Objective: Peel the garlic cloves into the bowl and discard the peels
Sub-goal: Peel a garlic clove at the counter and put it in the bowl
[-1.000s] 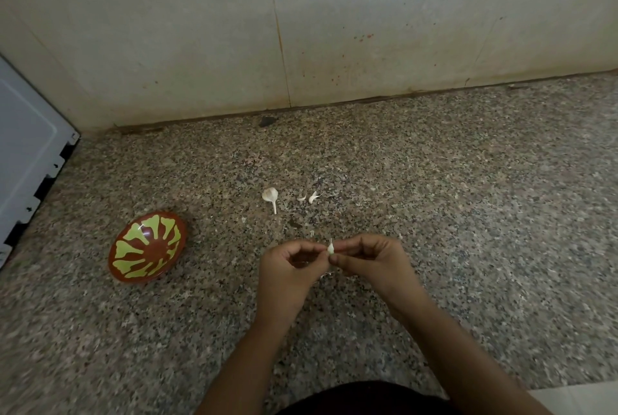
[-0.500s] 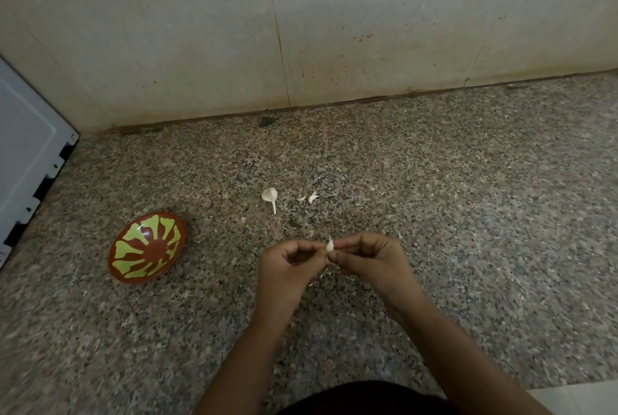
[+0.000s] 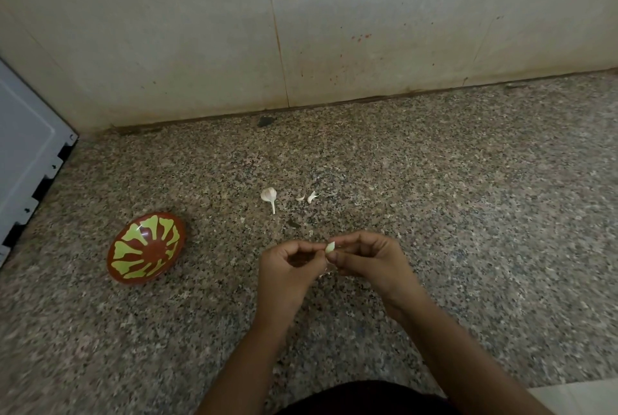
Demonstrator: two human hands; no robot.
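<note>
The fingers (image 3: 337, 256) of both hands pinch 1 garlic clove (image 3: 330, 247) between them, above the desk (image 3: 468, 214). It looks light, firm and slippery under papery skin, so grip its sides. The bowl (image 3: 146, 249) sits well left.

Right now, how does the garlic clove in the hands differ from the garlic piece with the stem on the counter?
1. The clove is pinched between the left hand and right hand, above the counter; the stemmed piece lies untouched on it.
2. The clove is a small, pointed sliver; the stemmed piece is rounder and larger, with a thin stalk pointing toward the person.
3. The clove looks faintly yellow-green; the stemmed piece looks white.

Neither is in the bowl.
</note>
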